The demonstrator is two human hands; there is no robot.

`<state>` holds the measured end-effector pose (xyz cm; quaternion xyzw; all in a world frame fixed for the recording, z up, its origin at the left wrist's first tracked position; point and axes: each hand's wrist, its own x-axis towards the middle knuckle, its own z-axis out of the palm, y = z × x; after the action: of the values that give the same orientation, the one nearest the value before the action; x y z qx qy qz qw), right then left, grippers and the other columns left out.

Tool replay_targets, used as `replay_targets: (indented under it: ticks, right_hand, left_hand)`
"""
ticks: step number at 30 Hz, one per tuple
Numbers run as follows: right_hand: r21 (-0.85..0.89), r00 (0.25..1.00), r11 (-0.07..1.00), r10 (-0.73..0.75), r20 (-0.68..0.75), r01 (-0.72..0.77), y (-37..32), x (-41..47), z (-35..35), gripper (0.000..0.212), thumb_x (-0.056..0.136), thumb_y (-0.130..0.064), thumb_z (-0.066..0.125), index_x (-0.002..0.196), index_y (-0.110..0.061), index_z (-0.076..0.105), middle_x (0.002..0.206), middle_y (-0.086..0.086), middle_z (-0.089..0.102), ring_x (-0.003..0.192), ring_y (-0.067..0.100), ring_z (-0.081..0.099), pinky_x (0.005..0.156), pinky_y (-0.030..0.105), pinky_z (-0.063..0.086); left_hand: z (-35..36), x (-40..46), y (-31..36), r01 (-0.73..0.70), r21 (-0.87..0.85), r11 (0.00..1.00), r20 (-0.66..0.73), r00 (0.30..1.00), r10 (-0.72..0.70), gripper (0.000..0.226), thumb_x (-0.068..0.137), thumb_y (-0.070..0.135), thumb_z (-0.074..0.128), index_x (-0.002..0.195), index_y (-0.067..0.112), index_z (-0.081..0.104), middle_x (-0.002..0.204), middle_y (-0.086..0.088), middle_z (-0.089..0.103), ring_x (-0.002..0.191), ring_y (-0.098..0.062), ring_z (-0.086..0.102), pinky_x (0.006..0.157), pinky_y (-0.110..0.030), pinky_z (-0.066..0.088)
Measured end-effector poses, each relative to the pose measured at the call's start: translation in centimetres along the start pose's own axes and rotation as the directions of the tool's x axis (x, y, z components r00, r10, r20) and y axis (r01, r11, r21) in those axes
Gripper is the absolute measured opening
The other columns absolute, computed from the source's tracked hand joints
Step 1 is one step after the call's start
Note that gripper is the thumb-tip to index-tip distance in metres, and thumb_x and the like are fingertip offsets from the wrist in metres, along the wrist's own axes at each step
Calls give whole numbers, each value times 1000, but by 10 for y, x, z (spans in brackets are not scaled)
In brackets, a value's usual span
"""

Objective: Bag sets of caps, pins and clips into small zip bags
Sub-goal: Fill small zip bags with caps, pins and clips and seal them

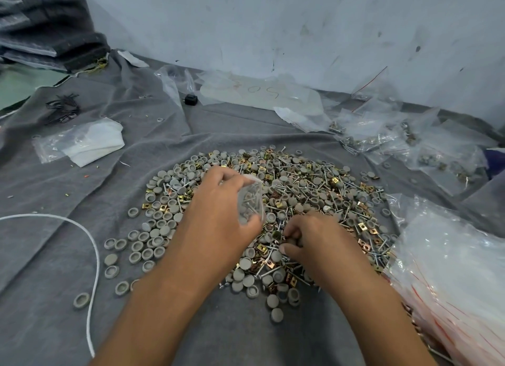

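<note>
1. Left hand (218, 201): bare, no glove, ring or watch.
2. Right hand (314, 237): bare too, nails cut short.
3. Both forearms are uncovered up to the frame edge; no sleeve shows.

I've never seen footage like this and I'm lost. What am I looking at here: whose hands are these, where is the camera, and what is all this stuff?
There is no machine, just a person wearing a camera on the head, looking down at their own hands. The left hand holds a small clear zip bag with pins already inside. The right hand picks in a pile of parts: grey caps, metal pins and brass-coloured clips, spread on a grey cloth. Filled bags lie far right; empty bags sit near right.
</note>
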<state>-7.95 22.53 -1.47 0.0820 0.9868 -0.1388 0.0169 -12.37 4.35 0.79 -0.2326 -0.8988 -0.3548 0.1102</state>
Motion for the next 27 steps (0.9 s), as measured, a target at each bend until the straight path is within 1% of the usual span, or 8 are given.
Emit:
replay_targets:
  ticks: [5,10,12,15,18,21,23,27]
  right_hand:
    - [4,999,1000,-26,35,26,5,-3,-1,6,94,-40,67,96,-36,63,100,-15,47,99,12,51,82,34,51]
    - [64,1000,998,-16,4,16,9,-5,-3,9,97,-35,64,90,-35,58,96,-17,53,89,8,53,74,32,51]
    - [93,995,995,50,-83,-42,12,-5,-6,9,98,-33,63,93,-35,56,90,-20,57,79,3,54,63,30,47]
    - [48,973,998,39,-227,-29,15,-5,-5,16,98,-34,63,111,-40,55,105,-19,52,97,6,47,73,31,45]
    - [15,993,998,-55,-109,57,11,-7,-4,17,94,-44,66,109,-43,60,110,-18,42,109,5,36,80,29,39]
    - [-63,997,996,-63,41,66,10,-7,-1,22,92,-48,69,112,-42,63,107,-14,44,113,11,40,85,31,43]
    - [-77,998,995,-56,33,58,9,-6,-1,21,92,-47,68,111,-42,63,106,-13,44,111,12,40,81,30,40]
    - [-85,997,993,-77,19,78,3,-7,2,16,97,-40,62,113,-36,62,107,-11,43,110,13,40,81,28,38]
  left_hand:
    - [1,0,-1,-1,4,1000,-2,1000,1,46,82,34,74,126,27,61,112,19,40,99,14,43,77,4,35]
    - [1,0,-3,3,13,1000,-5,1000,-3,51,81,33,74,129,26,59,111,19,40,96,14,42,79,7,30]
    - [1,0,-3,4,13,1000,-6,1000,-3,52,81,33,74,130,26,59,111,19,40,97,15,41,79,8,29]
    - [2,1,-2,-4,-1,1000,-3,1000,4,51,81,34,74,129,29,58,110,20,39,101,19,39,76,6,33]
    - [2,1,-1,-4,0,1000,6,1000,4,48,81,36,73,127,32,59,109,21,39,101,19,40,65,-2,40]
    - [3,0,-1,-10,1,1000,7,1000,10,49,81,35,73,128,30,59,108,21,39,101,21,39,69,0,40]
    - [3,0,-1,-10,-7,1000,7,1000,10,49,81,34,73,127,29,59,108,20,39,102,23,37,76,5,34]
    - [2,0,-1,-4,-4,1000,5,1000,4,48,81,36,74,126,28,60,109,19,41,101,20,39,79,7,30]
